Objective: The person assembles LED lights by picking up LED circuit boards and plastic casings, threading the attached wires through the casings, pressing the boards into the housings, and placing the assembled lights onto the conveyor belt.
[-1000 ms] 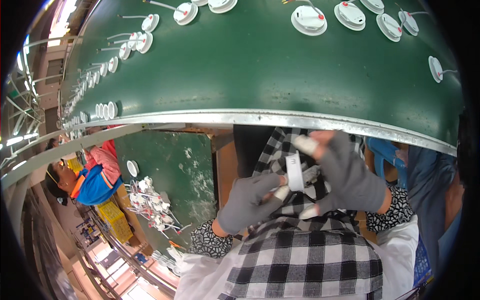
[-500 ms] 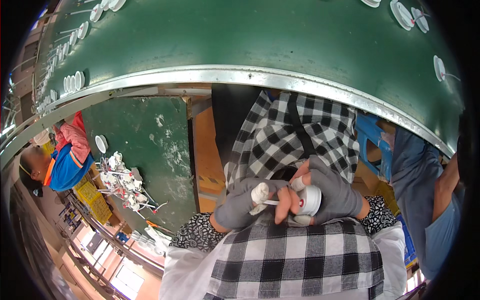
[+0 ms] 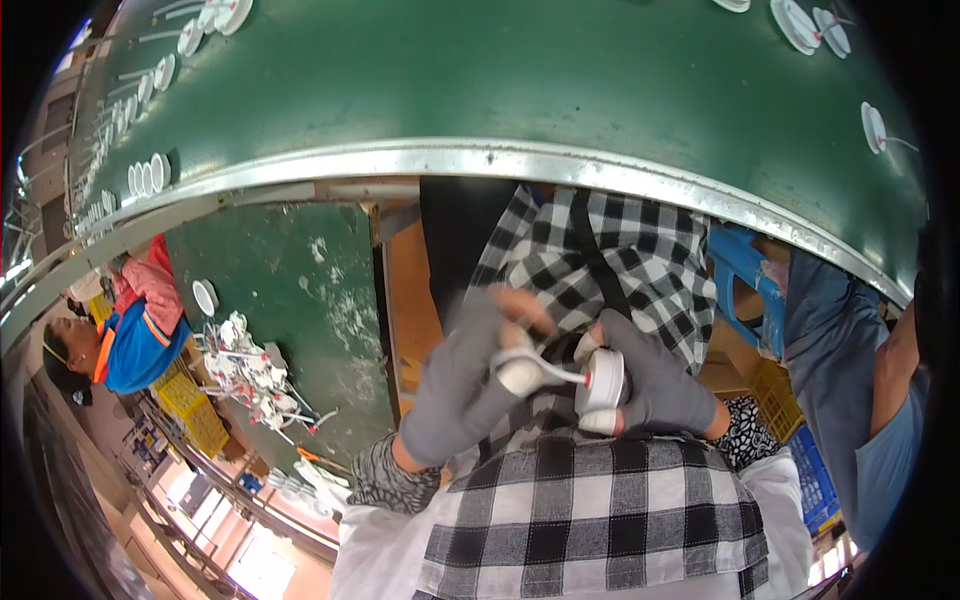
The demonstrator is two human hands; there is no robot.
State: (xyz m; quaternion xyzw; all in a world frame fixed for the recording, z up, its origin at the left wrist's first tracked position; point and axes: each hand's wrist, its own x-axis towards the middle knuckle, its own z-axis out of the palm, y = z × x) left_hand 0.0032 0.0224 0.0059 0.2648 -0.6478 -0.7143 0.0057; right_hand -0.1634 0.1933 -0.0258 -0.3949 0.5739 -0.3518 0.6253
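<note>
My right hand (image 3: 660,385), in a grey glove with wrapped fingertips, grips a round white disc-shaped part (image 3: 607,383) by its rim, in front of my body. A white cable (image 3: 560,373) leaves that part at a small red collar (image 3: 588,379) and runs left to my left hand (image 3: 465,375). The left hand, gloved alike, is closed on the cable near its wrapped thumb; its upper fingers are smeared by motion. Both hands hang over my black-and-white checked apron (image 3: 590,500), below the metal edge of the green work surface (image 3: 480,90).
On a lower green board (image 3: 345,270) at left lies a pile of white parts with cables (image 3: 250,370). More white discs (image 3: 150,175) stand along the far left. A person in blue (image 3: 145,340) sits left; a person's leg (image 3: 835,390) and a blue stool (image 3: 745,290) are right.
My left hand has lifted and drawn left, away from the disc-shaped part, baring more of the cable. The right hand has tilted the part and shifted slightly left.
</note>
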